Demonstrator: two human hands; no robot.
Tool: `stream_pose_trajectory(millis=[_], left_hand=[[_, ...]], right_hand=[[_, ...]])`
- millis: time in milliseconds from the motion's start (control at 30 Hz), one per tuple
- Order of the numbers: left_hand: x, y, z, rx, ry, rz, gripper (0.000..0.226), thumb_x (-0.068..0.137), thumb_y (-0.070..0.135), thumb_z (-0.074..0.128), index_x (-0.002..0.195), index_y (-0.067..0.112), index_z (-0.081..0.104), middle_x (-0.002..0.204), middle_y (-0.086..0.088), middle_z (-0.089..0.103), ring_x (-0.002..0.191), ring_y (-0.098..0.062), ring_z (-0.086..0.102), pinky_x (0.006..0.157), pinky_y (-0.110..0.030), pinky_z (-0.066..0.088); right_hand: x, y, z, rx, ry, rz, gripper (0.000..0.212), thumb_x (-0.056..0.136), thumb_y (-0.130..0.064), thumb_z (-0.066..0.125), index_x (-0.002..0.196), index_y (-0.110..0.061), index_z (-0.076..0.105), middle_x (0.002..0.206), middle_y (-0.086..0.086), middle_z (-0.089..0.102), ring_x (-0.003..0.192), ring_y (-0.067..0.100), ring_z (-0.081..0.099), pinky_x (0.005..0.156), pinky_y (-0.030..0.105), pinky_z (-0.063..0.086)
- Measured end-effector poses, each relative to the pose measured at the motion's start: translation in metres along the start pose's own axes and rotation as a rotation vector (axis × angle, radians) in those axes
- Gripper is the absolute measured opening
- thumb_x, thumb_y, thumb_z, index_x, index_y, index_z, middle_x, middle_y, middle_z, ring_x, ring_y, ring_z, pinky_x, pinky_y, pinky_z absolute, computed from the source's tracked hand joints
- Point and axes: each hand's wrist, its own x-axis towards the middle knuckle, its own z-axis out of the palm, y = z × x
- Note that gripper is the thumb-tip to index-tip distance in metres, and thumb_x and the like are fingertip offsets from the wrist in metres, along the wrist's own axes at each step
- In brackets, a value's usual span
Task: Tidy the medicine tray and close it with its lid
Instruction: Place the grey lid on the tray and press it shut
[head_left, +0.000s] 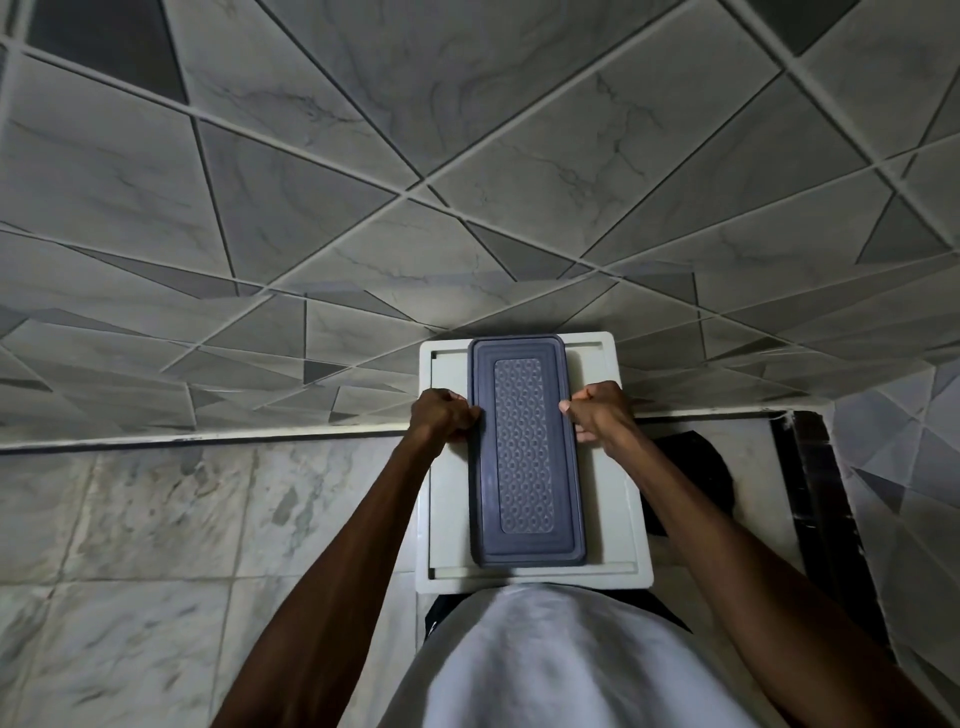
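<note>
While both hands clench the long edges of the lid (524, 457), left hand (445, 414) on its left rim and right hand (597, 410) on its right, closing looks underway; next, even downward pressure; the lid, grey-blue plastic with an embossed scale-patterned panel, hides the tray, resting on a white square table (618, 499).

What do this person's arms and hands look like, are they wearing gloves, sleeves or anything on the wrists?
Both arms are bare from the bottom of the picture up to the hands: no sleeves show. The left hand and the right hand wear no gloves, and no watch, bracelet or ring is visible. The only clothing in view is a white top on the body.
</note>
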Motion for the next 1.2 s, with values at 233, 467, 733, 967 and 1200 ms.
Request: stream_pose_trajectory(millis=[233,467,733,967,1200], left_hand=[[0.007,0.02,-0.008,-0.182,-0.148,0.071,0.018,0.084,0.005,0.065,0.074,0.013,0.053,0.08,-0.009,0.059,0.071,-0.018,0.056,0.07,-0.028,0.047],[0.027,0.023,0.006,0.037,0.078,0.075,0.024,0.078,0.012,0.073,0.061,0.015,0.056,0.085,-0.019,0.067,0.071,-0.029,0.065,0.075,-0.039,0.059],[0.026,0.035,-0.005,-0.032,-0.101,0.015,0.025,0.084,0.008,0.069,0.064,0.011,0.053,0.071,-0.011,0.058,0.066,-0.02,0.057,0.069,-0.033,0.053],[0.039,0.063,-0.001,-0.213,-0.117,0.083,0.02,0.091,0.028,0.06,0.075,0.019,0.052,0.084,-0.008,0.056,0.075,-0.021,0.051,0.067,-0.026,0.041],[0.063,0.071,0.009,-0.128,-0.053,0.098,0.03,0.083,0.033,0.069,0.063,0.017,0.053,0.07,-0.003,0.053,0.068,-0.018,0.046,0.063,-0.028,0.036]], right_hand=[[0.012,-0.017,-0.011,0.08,-0.144,-0.028,0.022,0.084,-0.023,0.071,0.073,-0.017,0.053,0.084,0.008,0.061,0.079,0.021,0.06,0.065,0.032,0.057],[0.025,-0.024,-0.002,0.016,-0.041,-0.044,0.024,0.081,-0.011,0.072,0.065,-0.017,0.055,0.084,0.01,0.062,0.076,0.02,0.061,0.066,0.037,0.06],[0.031,-0.034,-0.007,0.0,-0.161,0.006,0.03,0.084,-0.01,0.069,0.065,-0.016,0.047,0.063,0.005,0.049,0.041,0.012,0.052,0.034,0.017,0.041],[0.045,-0.066,-0.008,0.127,-0.165,-0.019,0.015,0.091,-0.033,0.06,0.084,-0.021,0.056,0.069,-0.002,0.048,0.057,0.009,0.041,0.035,0.016,0.037],[0.064,-0.068,0.008,0.198,-0.085,0.033,0.026,0.082,-0.033,0.072,0.101,-0.016,0.068,0.077,0.0,0.054,0.067,0.013,0.046,0.057,0.022,0.038]])
